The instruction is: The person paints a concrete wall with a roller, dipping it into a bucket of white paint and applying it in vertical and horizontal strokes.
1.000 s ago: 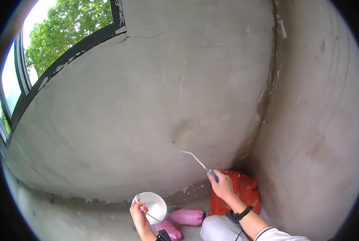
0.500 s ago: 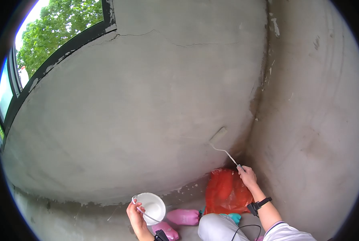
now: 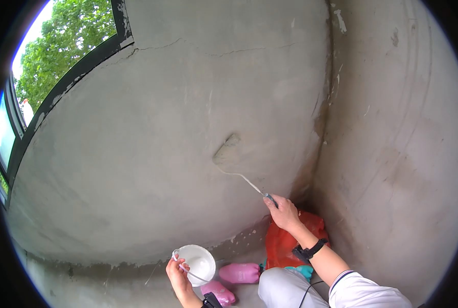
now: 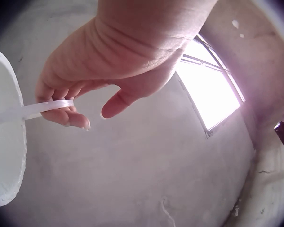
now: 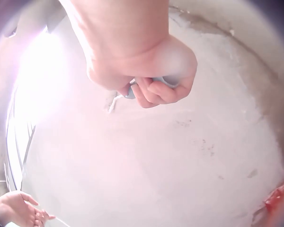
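My right hand (image 3: 284, 213) grips the blue-grey handle (image 3: 271, 199) of a paint roller. The roller's head (image 3: 226, 150) lies against the grey wall (image 3: 177, 113), tilted, with its bent white wire frame running down to the handle. In the right wrist view the fingers (image 5: 156, 92) curl round the handle. My left hand (image 3: 178, 274) holds the thin handle of a white bucket (image 3: 201, 264) at lower centre. The left wrist view shows this pale handle (image 4: 47, 108) hooked over curled fingers, thumb apart, with the bucket's rim (image 4: 20, 142) at the left edge.
Pink bottles (image 3: 239, 273) lie by the bucket, near my knee (image 3: 285, 288). A red bag (image 3: 277, 244) sits at the wall's foot, with a teal thing (image 3: 305, 270) beside it. A side wall (image 3: 388, 154) meets the front wall at right; a window (image 3: 65, 51) is upper left.
The right hand has swept the roller right towards the corner, then back left and higher up the wall. The left hand and bucket stay nearly in place while the head view shifts slightly.
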A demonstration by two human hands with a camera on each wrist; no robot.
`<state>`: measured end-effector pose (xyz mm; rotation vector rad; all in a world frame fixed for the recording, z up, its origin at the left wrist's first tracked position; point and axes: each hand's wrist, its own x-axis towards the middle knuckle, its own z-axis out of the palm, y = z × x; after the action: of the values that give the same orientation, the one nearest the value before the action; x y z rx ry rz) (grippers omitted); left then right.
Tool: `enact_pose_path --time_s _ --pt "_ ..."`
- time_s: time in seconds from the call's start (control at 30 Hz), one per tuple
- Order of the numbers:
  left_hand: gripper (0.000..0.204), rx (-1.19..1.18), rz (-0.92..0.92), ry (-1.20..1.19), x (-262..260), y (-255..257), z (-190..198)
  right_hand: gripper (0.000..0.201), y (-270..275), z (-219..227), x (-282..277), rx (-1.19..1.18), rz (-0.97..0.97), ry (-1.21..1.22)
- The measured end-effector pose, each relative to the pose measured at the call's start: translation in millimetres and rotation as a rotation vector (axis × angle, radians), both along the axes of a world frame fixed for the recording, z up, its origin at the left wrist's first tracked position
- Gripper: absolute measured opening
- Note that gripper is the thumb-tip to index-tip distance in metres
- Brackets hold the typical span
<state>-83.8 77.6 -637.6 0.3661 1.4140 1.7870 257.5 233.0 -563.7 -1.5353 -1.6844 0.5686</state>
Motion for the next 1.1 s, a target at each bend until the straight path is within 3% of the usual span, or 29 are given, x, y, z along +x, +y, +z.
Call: enact_pose_path --time_s 0.13,0.2,0.23,0.3,0.4,0.53,0.6,0.73,0.83,0.9,1.03,1.1 --pt "0.041 0.025 0.032 -0.035 2 -4 7 0.04 -1 -47 15 -0.017 -0.079 0.101" --pt "0.041 0.024 0.049 -0.042 1 -7 10 0.039 9 -121 43 -0.172 0.011 0.472" --pt "0.041 0.02 0.059 -0.052 0 -9 11 0.039 1 -131 44 -0.17 0.023 0.472" --pt "0.041 0.025 0.078 -0.051 -3 -12 12 0.041 -18 -143 46 -0.422 -0.039 0.765" --pt "0.041 0.029 0.081 -0.05 -4 -15 12 0.041 -31 -146 32 -0.602 -0.06 0.923" --pt "0.037 0.038 0.03 -0.005 -4 -10 7 0.038 -21 -100 4 -0.382 0.023 1.061" --pt "0.037 0.034 0.02 -0.002 -2 -9 8 0.04 -3 -53 -1 -0.238 0.094 1.036" --pt "0.037 0.035 0.048 -0.026 5 -6 13 0.042 21 41 12 -0.216 0.164 0.906" --pt "0.037 0.037 0.03 -0.03 9 -6 11 0.043 26 33 4 -0.162 0.15 0.934" --pt "0.037 0.048 0.019 -0.025 8 -5 11 0.047 9 -1 -8 -0.312 0.097 1.06" --pt "0.038 0.04 0.012 -0.056 6 -8 8 0.052 -36 -100 -36 -0.552 0.028 0.993" --pt "0.04 0.058 0.002 -0.079 4 -10 8 0.051 -45 -124 -41 -0.644 0.013 0.977"
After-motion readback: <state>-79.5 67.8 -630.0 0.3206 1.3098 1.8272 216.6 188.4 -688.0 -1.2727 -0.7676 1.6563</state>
